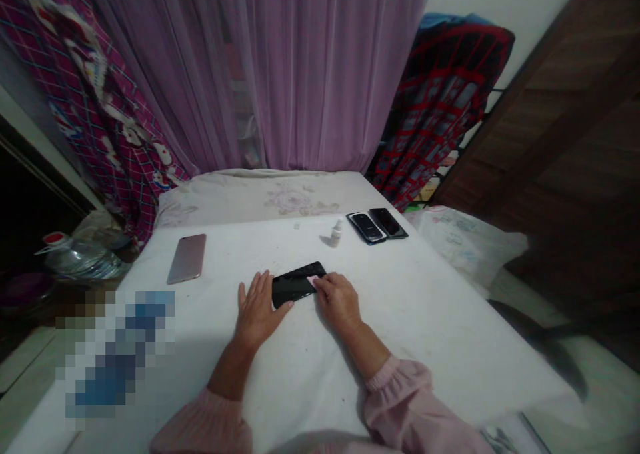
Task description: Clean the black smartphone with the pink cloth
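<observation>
The glossy black phone point(298, 284) lies flat mid-table on the white cloth point(410, 307). Your left hand point(257, 311) rests beside it, fingers flat and spread; your right hand point(337, 299) presses a small pink pad point(312, 281) to its glass. A small white dropper bottle point(337, 233) stands beyond, contents unseen.

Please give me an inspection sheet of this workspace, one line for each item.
Surface: white table, lightly speckled.
Job's things: black phone lying flat; small pink cloth on its right end.
Clutter: pink phone, small bottle, two dark phones.
Hands: left hand flat against the black phone's left end; right hand pressing the cloth.
Cables: nothing seen.
Surroundings: purple curtain, water jug at left.
</observation>
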Demonstrator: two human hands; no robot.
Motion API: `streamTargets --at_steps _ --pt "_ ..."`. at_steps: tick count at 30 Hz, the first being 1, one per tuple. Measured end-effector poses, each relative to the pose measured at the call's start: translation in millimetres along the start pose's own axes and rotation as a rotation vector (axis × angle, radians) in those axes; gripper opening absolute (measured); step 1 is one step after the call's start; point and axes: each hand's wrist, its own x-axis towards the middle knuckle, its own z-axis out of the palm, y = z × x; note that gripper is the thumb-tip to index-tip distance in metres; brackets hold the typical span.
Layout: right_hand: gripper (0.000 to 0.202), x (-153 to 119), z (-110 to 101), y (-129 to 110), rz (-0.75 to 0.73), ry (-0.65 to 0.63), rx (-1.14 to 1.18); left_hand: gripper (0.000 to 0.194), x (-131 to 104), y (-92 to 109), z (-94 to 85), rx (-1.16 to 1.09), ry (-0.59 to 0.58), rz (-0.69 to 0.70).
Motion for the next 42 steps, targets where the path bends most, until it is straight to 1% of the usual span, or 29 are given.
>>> streamTargets --at_steps 3,5,6,8,12,14,15,17,22,24,27,32,34,37,42 --pt "0.022 4.8 -4.6 19.4 0.114 0.009 -0.031 0.068 0.1 -0.6 -0.8 -0.009 -0.019 -0.004" --pt "0.024 7.0 -5.2 23.1 0.136 0.021 -0.047 0.069 0.1 -0.9 -1.0 -0.019 -0.021 0.007" --pt "0.025 7.7 -4.7 21.3 0.131 0.025 -0.054 0.068 0.0 -0.9 -0.9 -0.022 -0.020 0.011" --pt "0.025 8.4 -2.5 10.9 0.097 0.022 -0.065 0.069 -0.2 -0.5 -0.7 -0.019 -0.018 0.008" --pt "0.025 8.7 4.4 -20.8 -0.022 -0.029 -0.048 0.069 -0.8 0.8 -0.2 -0.012 -0.015 -0.004" --pt "0.024 9.7 7.3 -29.4 -0.068 -0.052 -0.034 0.069 -1.0 0.7 0.4 -0.022 -0.007 0.001" --pt "0.024 10.8 8.1 -29.8 -0.077 -0.057 -0.032 0.069 -1.1 0.4 0.8 -0.026 0.002 0.005" --pt "0.021 14.9 7.9 -22.6 -0.049 -0.058 -0.038 0.069 -1.1 -0.5 2.0 -0.032 0.019 0.014" --pt "0.021 30.2 1.3 10.3 0.148 -0.053 -0.086 0.069 -1.1 -1.5 3.2 -0.028 0.018 0.009" --pt "0.022 34.2 0.9 13.8 0.177 -0.052 -0.105 0.069 -1.0 -0.9 2.6 -0.025 0.003 0.004" --pt "0.023 35.8 5.8 3.4 0.153 -0.055 -0.125 0.069 -1.0 -0.2 2.4 -0.018 -0.006 0.001" --pt "0.026 34.1 18.5 -30.3 0.005 -0.087 -0.092 0.068 -1.2 -0.8 4.8 -0.008 0.019 0.009" --pt "0.025 35.8 20.3 -36.7 -0.037 -0.116 -0.084 0.069 -1.4 -1.1 5.2 -0.003 0.018 0.010" --pt "0.022 43.3 17.7 -30.6 -0.025 -0.146 -0.082 0.068 -1.4 -1.2 4.4 0.001 0.028 0.016" --pt "0.024 59.2 10.5 -3.1 0.132 -0.138 -0.131 0.068 -0.5 -1.0 1.2 -0.009 -0.008 0.011"
